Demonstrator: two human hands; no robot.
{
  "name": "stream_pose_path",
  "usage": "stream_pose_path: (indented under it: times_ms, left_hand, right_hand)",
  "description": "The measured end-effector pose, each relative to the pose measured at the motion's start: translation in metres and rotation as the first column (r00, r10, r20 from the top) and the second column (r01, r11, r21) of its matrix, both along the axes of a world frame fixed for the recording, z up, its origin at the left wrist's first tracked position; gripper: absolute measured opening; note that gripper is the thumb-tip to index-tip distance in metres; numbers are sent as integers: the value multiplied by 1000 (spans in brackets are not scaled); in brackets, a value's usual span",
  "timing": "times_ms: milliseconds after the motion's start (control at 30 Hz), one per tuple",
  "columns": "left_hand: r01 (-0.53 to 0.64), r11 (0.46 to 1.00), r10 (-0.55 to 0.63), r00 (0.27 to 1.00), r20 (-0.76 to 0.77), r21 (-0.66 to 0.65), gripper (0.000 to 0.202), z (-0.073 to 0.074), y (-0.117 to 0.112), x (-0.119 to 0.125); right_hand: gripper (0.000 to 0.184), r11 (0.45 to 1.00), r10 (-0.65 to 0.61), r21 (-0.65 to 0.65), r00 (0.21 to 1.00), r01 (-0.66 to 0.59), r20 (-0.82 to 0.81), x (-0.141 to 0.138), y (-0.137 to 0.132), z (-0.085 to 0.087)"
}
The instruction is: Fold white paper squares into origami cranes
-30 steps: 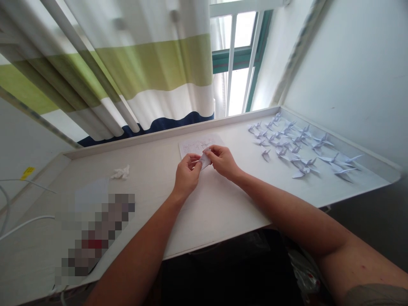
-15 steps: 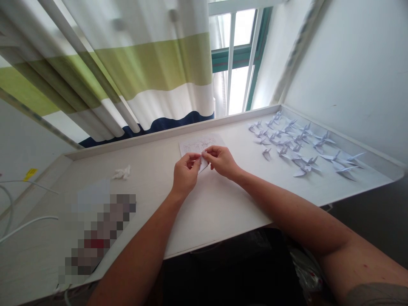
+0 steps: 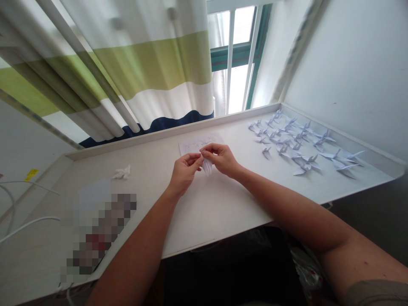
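Note:
Between my two hands is a small piece of folded white paper (image 3: pixel 207 165), its pointed flaps hanging down below the fingers. My left hand (image 3: pixel 186 172) pinches it from the left with thumb and fingertips. On the other side my right hand (image 3: pixel 223 159) grips its upper part, fingertips close to the left ones. The fingers hide much of the paper. Just behind the hands, a sheet with writing (image 3: pixel 194 143) lies flat on the white table (image 3: pixel 204 216). Several folded paper cranes (image 3: pixel 298 136) stand spread over the table's right side.
Crumpled white tissue (image 3: pixel 122 172) lies left of my hands. Nearer on the left are a pale sheet (image 3: pixel 94 193) and a long pixelated object (image 3: pixel 102 233). White cables (image 3: pixel 32 221) run along the left edge. A raised rim (image 3: pixel 153 138) borders the table's back, below a curtain (image 3: pixel 153 63).
The folded paper has turned in my fingers, so its pointed flaps now show below them. Both hands have stayed almost in place, with only the fingers shifting.

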State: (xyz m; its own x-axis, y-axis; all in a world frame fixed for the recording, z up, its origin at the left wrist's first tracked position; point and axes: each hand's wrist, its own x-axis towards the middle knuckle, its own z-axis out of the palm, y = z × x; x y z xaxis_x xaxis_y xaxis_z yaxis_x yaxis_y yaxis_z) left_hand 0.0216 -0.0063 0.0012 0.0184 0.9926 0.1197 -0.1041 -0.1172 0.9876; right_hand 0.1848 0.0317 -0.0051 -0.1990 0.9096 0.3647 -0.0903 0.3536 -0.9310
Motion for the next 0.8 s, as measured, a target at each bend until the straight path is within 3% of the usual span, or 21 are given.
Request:
stream_pose_path:
  times_ms: [200, 333, 467, 600, 800]
  left_hand:
    - [-11, 1000, 11, 1000, 25, -5, 42, 2, 0, -1]
    - [-90, 996, 89, 996, 30, 25, 45, 1, 1, -2]
    - [-147, 988, 145, 989, 37, 45, 47, 0, 1, -2]
    - [-115, 993, 114, 993, 30, 39, 48, 1, 0, -2]
    - [-153, 987, 153, 988, 16, 54, 45, -3, 4, -4]
  right_hand:
    - [32, 999, -4, -44, 1000, 4, -11, -2, 1, -2]
    - [36, 998, 7, -60, 1000, -6, 16, -3, 0, -2]
    - [32, 999, 31, -18, 995, -29, 93, -2, -2, -1]
    - [29, 999, 22, 26, 995, -24, 93, -1, -1, -3]
    - [28, 1000, 25, 3, 995, -25, 94, -2, -3, -1]
